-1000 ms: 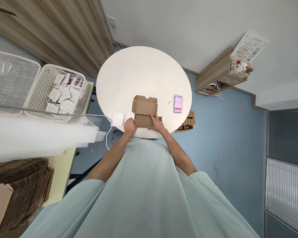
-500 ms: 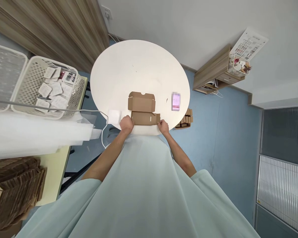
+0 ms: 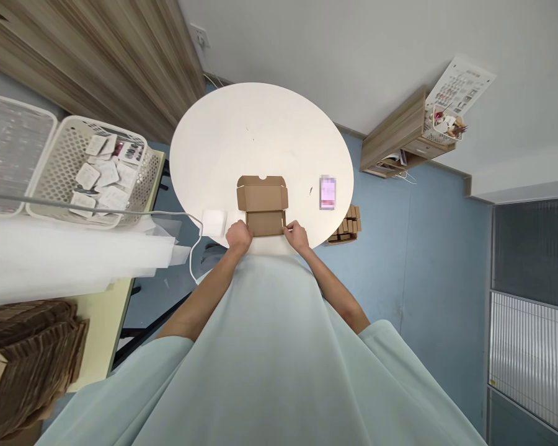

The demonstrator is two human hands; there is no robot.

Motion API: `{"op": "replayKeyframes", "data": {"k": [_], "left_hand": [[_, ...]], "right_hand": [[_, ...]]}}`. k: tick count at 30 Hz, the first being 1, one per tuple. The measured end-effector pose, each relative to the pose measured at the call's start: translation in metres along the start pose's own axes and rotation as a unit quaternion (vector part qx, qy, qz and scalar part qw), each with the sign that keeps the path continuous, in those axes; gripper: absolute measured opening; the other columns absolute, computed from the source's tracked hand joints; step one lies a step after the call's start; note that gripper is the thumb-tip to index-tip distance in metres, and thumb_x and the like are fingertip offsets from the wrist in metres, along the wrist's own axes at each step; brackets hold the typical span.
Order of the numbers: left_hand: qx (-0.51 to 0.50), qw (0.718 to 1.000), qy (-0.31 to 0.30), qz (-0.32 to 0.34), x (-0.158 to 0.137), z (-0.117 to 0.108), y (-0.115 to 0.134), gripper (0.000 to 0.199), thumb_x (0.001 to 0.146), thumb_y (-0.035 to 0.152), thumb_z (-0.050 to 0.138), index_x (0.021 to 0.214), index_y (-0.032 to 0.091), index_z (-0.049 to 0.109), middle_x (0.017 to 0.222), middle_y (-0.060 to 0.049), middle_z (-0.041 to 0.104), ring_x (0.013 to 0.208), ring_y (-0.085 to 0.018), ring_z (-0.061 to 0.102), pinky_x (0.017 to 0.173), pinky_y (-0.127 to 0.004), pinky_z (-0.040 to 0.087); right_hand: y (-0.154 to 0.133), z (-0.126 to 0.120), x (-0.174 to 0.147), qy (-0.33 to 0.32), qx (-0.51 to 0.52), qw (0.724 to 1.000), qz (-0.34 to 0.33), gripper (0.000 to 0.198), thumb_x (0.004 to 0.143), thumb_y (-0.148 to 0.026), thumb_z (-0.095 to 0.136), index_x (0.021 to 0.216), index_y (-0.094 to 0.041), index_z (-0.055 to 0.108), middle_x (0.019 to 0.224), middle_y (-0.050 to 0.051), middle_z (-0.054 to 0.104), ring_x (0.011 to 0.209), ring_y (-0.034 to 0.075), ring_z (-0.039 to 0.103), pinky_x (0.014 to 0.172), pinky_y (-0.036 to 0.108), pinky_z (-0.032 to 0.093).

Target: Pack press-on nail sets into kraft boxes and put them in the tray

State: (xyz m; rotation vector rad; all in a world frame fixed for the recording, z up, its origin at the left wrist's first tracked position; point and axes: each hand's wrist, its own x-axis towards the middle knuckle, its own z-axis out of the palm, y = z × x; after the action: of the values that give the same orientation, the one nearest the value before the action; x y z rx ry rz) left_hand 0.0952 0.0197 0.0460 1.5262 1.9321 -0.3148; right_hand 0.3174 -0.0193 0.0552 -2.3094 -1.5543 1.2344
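A brown cardboard box lies at the near edge of the round white table, its lid flap raised open on the far side. My left hand is closed at the box's left side wall, with the fingertips partly hidden. At the right side wall, my right hand pinches the cardboard between thumb and fingers. To the left of my left hand is a small stack of white square sheets.
A phone-like pink-screened thing lies on the table's right. White baskets, one with white cards, stand left, above white sheets and flattened cardboard. A carton of small brown boxes sits beyond the table's right edge.
The box's right side flap, which stuck out flat, is now folded up and in. My right hand has moved left with it, while my left hand stays at the left wall.
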Motion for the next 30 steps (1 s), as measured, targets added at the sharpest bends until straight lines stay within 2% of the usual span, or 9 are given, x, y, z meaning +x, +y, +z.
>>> {"op": "replayKeyframes", "data": {"k": [3,5,9,13,16,20,24,27,30], "left_hand": [[-0.006,1.0,-0.006,0.004,-0.002,0.0,0.002,0.027,0.1,0.024,0.055,0.121,0.014,0.068,0.122,-0.025,0.076,0.118,-0.04,0.074,0.095,-0.046,0.058],[-0.004,1.0,-0.01,0.008,-0.002,-0.001,0.004,0.026,0.101,0.024,0.055,0.122,0.014,0.068,0.122,-0.025,0.075,0.119,-0.04,0.073,0.095,-0.046,0.058],[0.01,1.0,-0.008,0.024,-0.004,-0.001,0.013,0.028,0.103,0.021,0.05,0.124,0.013,0.068,0.126,-0.025,0.075,0.12,-0.04,0.073,0.096,-0.047,0.058],[0.017,0.999,-0.01,0.044,-0.009,0.001,0.024,0.033,0.106,0.02,0.043,0.124,0.011,0.069,0.128,-0.026,0.075,0.118,-0.04,0.074,0.095,-0.047,0.058],[0.015,0.998,-0.02,0.054,-0.013,0.003,0.027,0.035,0.107,0.021,0.041,0.122,0.012,0.071,0.124,-0.026,0.076,0.115,-0.04,0.075,0.092,-0.047,0.058],[0.009,0.998,-0.027,0.062,-0.015,0.005,0.024,0.036,0.107,0.025,0.043,0.121,0.014,0.074,0.121,-0.025,0.077,0.115,-0.04,0.074,0.09,-0.046,0.058],[-0.032,0.996,-0.033,0.071,-0.018,0.004,0.018,0.039,0.109,0.034,0.044,0.116,0.017,0.079,0.118,-0.022,0.079,0.115,-0.041,0.074,0.092,-0.048,0.058],[-0.092,0.994,0.002,0.056,-0.016,-0.003,0.006,0.04,0.111,0.037,0.044,0.118,0.019,0.079,0.121,-0.02,0.078,0.119,-0.04,0.073,0.099,-0.05,0.058],[-0.136,0.988,0.072,0.008,-0.009,-0.016,-0.017,0.038,0.11,0.032,0.045,0.13,0.018,0.074,0.137,-0.019,0.072,0.126,-0.037,0.07,0.107,-0.049,0.057]], "right_hand": [[-0.007,0.001,0.001,-0.01,-0.013,1.0,-0.01,0.03,0.109,-0.051,0.065,0.119,-0.022,0.066,0.118,0.009,0.082,0.111,0.026,0.077,0.092,0.033,0.057],[-0.009,0.0,0.004,-0.008,-0.019,1.0,-0.012,0.035,0.11,-0.054,0.064,0.122,-0.021,0.067,0.122,0.01,0.082,0.116,0.027,0.077,0.094,0.033,0.057],[-0.008,-0.005,0.015,-0.001,-0.066,0.998,0.011,0.025,0.113,-0.039,0.059,0.121,-0.02,0.072,0.121,0.012,0.083,0.117,0.028,0.077,0.094,0.034,0.057],[-0.006,-0.009,0.025,0.002,-0.128,0.991,0.044,0.02,0.11,-0.028,0.058,0.108,-0.02,0.076,0.111,0.014,0.083,0.109,0.03,0.078,0.088,0.036,0.057],[-0.007,-0.01,0.03,0.016,-0.158,0.986,0.057,0.019,0.106,-0.022,0.057,0.109,-0.019,0.076,0.112,0.017,0.081,0.109,0.032,0.078,0.088,0.038,0.058],[-0.008,-0.011,0.033,0.033,-0.166,0.984,0.054,0.019,0.105,-0.022,0.057,0.114,-0.017,0.073,0.114,0.021,0.08,0.111,0.035,0.077,0.092,0.043,0.059],[-0.009,-0.016,0.032,0.038,-0.184,0.981,0.052,0.02,0.105,-0.025,0.058,0.116,-0.018,0.073,0.113,0.019,0.08,0.112,0.034,0.077,0.093,0.044,0.06],[-0.008,-0.024,0.028,0.051,-0.187,0.98,0.055,0.023,0.108,-0.036,0.059,0.116,-0.018,0.072,0.116,0.02,0.081,0.113,0.035,0.077,0.094,0.043,0.059],[-0.009,-0.033,0.02,0.079,-0.157,0.983,0.047,0.033,0.111,-0.048,0.058,0.121,-0.019,0.071,0.119,0.017,0.082,0.114,0.034,0.077,0.093,0.041,0.058]]}}
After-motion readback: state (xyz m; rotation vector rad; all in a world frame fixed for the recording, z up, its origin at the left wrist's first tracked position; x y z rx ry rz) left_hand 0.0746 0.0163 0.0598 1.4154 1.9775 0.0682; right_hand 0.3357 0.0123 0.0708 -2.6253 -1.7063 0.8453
